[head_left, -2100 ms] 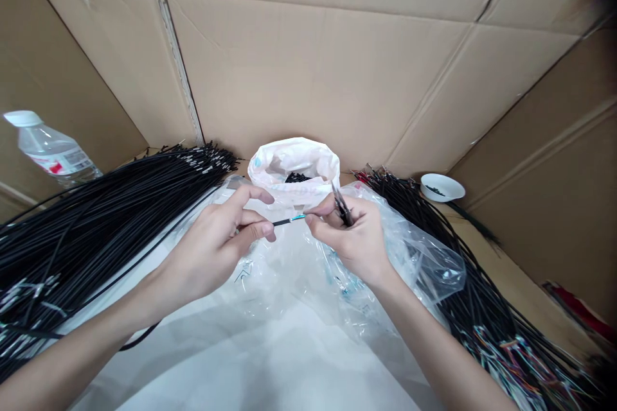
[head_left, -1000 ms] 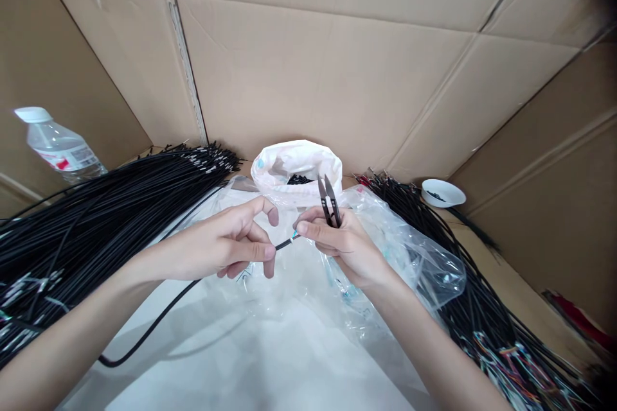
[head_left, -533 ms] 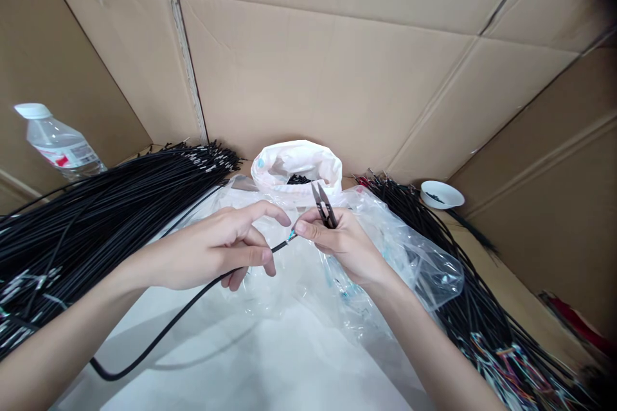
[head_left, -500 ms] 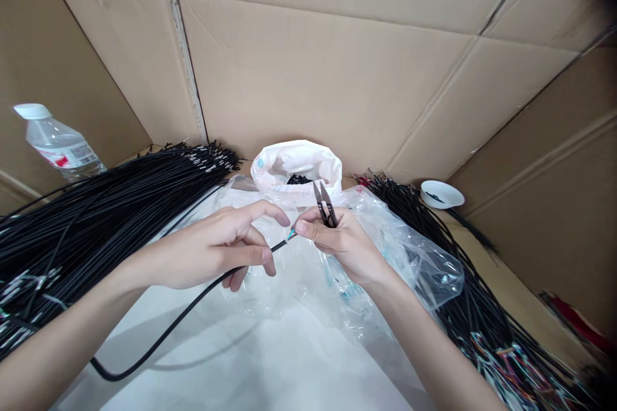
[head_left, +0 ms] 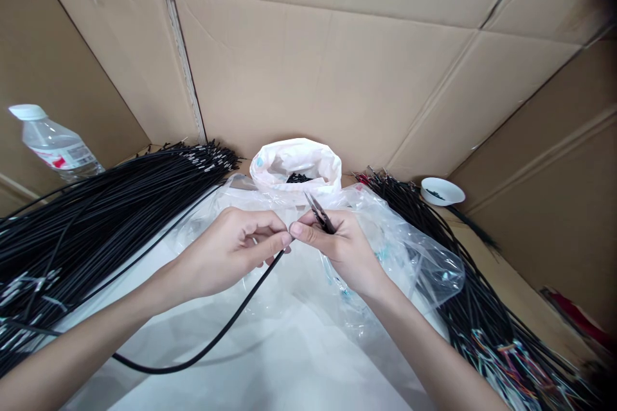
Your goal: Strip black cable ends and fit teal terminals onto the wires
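My left hand (head_left: 226, 253) pinches the end of a black cable (head_left: 231, 327) between thumb and forefinger. The cable curves down and left across the white sheet (head_left: 270, 366). My right hand (head_left: 344, 250) holds small black snips (head_left: 319, 212) in its palm, blades pointing up and left, while its fingertips meet the left hand at the cable's tip. The tip itself is hidden between the fingers. Both hands hover over crumpled clear plastic (head_left: 409, 257).
A large bundle of black cables (head_left: 96, 205) lies at the left, another bundle with coloured wire ends (head_left: 486, 327) at the right. A white bag (head_left: 294, 164) holding black bits stands behind the hands. A small white bowl (head_left: 442, 189) and a water bottle (head_left: 51, 144) sit by cardboard walls.
My hands have come together, so the blue-tipped cable end is now covered by the fingertips. The cable's loop has swung right on the sheet, and the snips have tilted left.
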`<state>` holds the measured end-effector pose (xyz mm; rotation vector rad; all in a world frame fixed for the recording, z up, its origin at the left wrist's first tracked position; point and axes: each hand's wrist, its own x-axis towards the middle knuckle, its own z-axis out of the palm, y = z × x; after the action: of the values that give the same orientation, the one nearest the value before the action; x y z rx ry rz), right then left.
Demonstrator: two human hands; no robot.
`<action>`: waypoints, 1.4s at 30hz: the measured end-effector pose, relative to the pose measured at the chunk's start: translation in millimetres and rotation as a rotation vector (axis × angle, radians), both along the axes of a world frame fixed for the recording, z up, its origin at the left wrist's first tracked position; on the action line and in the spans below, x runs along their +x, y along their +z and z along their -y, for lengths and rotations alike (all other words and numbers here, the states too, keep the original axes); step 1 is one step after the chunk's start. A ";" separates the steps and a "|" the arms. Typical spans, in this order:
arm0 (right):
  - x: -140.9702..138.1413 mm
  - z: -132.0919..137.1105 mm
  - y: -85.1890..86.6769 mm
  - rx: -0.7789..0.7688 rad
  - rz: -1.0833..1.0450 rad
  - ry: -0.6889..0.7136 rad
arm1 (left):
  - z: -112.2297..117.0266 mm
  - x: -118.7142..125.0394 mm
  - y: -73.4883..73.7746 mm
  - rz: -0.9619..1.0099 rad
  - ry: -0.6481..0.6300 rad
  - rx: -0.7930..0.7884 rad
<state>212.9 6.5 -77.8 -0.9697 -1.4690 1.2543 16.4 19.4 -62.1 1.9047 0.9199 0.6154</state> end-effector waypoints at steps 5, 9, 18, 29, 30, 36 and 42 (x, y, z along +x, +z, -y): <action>-3.3 1.7 -2.7 -0.010 -0.004 0.024 | 0.7 -2.8 3.0 0.042 -0.003 -0.122; -2.0 3.6 -3.5 -0.001 0.076 -0.074 | -4.2 -2.3 2.2 0.072 -0.011 -0.248; -1.9 5.8 -3.1 0.048 0.091 -0.116 | -0.3 1.2 3.2 0.084 0.035 -0.101; -8.8 10.2 -3.6 0.098 0.082 -0.144 | 8.4 6.4 -1.0 0.031 0.130 -0.045; -9.0 10.2 -3.5 0.107 0.087 -0.141 | 8.3 6.6 -1.1 0.030 0.134 -0.034; -9.1 10.7 -6.3 0.140 0.076 -0.129 | 2.6 5.9 -1.7 0.150 0.084 -0.126; -6.2 7.9 -6.9 0.143 0.045 -0.097 | -6.4 5.1 0.3 0.211 0.019 -0.269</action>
<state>206.7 -1.5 -84.7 -0.9664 -1.5069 1.0496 21.5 25.8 -61.7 1.5616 0.8400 0.6549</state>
